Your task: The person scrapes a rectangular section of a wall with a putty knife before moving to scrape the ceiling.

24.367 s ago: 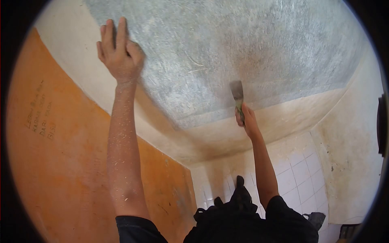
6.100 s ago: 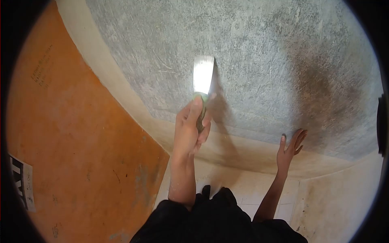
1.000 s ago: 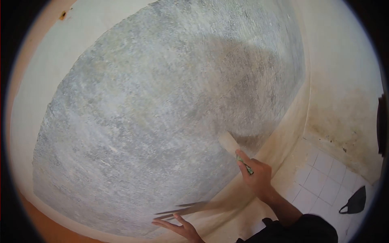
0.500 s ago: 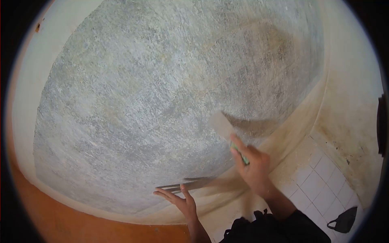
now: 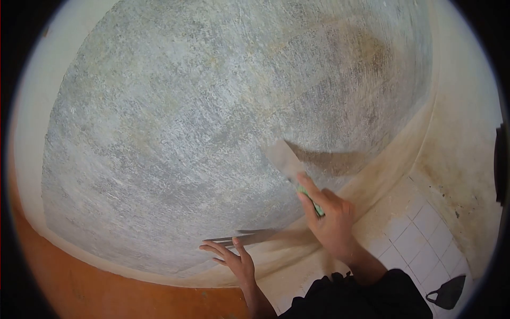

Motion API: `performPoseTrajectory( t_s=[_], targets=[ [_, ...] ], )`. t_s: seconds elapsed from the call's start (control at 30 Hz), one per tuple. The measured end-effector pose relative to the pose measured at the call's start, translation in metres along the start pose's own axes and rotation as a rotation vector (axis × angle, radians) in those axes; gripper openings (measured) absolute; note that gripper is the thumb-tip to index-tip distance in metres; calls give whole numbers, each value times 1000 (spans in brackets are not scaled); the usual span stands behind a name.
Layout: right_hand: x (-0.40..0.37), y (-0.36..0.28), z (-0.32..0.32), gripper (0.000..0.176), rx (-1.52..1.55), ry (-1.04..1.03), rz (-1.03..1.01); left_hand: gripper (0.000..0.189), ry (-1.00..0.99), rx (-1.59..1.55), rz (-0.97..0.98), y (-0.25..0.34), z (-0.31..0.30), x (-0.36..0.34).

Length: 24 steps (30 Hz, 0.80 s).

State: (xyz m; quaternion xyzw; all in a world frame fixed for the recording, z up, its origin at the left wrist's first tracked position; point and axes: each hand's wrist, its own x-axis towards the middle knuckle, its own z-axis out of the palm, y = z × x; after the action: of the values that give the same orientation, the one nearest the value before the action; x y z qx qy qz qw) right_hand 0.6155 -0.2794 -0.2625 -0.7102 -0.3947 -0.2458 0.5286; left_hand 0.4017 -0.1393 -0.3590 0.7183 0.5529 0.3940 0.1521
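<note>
My right hand (image 5: pixel 332 218) is wrapped round the green handle of a putty knife (image 5: pixel 286 158), with the index finger laid along it toward the blade. The wide flat blade points up and left, its edge at the rough grey wall patch (image 5: pixel 175 122). A dark shadow stretches to the right of the blade. Lower and to the left, my left hand (image 5: pixel 234 260) has its fingers spread, fingertips at the lower edge of the grey patch, with nothing in it.
A smooth cream border (image 5: pixel 133 274) surrounds the grey patch, with an orange surface (image 5: pixel 106 287) below it at the left. White tiles (image 5: pixel 419 239) lie at the lower right, where a black face mask (image 5: pixel 446 292) rests. Brownish stains mark the wall (image 5: pixel 446 154) at right.
The putty knife and my right hand have shifted slightly up and left along the wall. My left hand's fingers have spread a little more. The view has tilted slightly.
</note>
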Motion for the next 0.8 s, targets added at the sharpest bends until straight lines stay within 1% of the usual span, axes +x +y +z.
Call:
performPoseTrajectory(
  t_s=[0.07, 0.1, 0.17, 0.27, 0.37, 0.4, 0.47, 0.5, 0.53, 0.57, 0.6, 0.67, 0.8],
  targets=[
    [-9, 2, 6, 42, 60, -13, 75, 89, 8, 8, -10, -1, 2, 0],
    [-3, 4, 7, 42, 61, -13, 74, 89, 8, 8, -10, 0, 3, 0],
    [22, -2, 1, 41, 71, 74, -3, 88, 8, 16, 37, 1, -1, -2],
    [13, -4, 0, 40, 35, 35, 12, 86, -37, 23, 22, 2, -10, -3],
    [-1, -4, 7, 39, 54, 23, 21, 85, -35, 53, 9, -3, -10, -3],
    [3, -2, 5, 39, 66, 32, 7, 84, -29, 78, 14, -5, -8, -3],
    [34, -10, 1, 41, 54, 125, -48, 83, -26, 77, 42, -5, -7, -3],
    [38, -15, 0, 41, 29, 123, -20, 83, -11, 98, 40, -8, -5, -3],
    [43, -20, -1, 42, 60, 98, -8, 83, -38, 99, 49, -9, -4, -3],
    [44, -22, -2, 43, 97, 74, -2, 82, -19, 107, 31, -9, -3, -3],
    [32, -18, -1, 43, 85, 76, 4, 81, 6, 113, 9, -9, -2, -1],
    [-20, 0, 19, 44, 46, -31, 41, 80, 3, 116, 11, -11, -1, 0],
    [-151, 70, 78, 46, 25, -47, -12, 78, 12, 116, 13, -14, -1, -1]
  ],
)
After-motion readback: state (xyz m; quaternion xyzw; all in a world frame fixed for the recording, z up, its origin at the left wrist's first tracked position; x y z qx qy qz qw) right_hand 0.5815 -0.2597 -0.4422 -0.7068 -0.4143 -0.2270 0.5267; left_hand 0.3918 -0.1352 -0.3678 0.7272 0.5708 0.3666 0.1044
